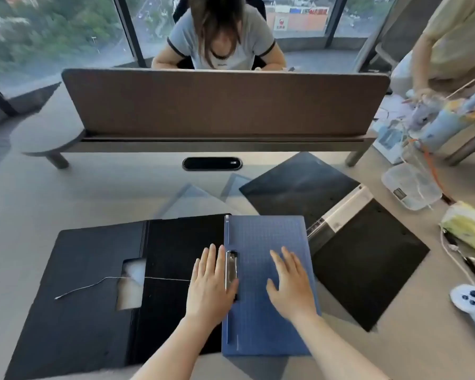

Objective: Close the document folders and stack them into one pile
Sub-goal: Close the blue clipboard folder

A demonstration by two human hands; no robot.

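We press both open grips, left hand point(210, 283) and right hand point(291, 283), flat on the thin, stiff, light blue folder point(266, 325), best lifted by its edges.

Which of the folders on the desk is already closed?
The blue folder, flat under both hands. The black folder at left and the black binder at right lie spread open.

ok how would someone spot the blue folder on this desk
On the desk, look at the near edge in front of the brown divider. The blue folder lies closed under both hands, overlapping a black folder. It alone is blue, with a metal clip.
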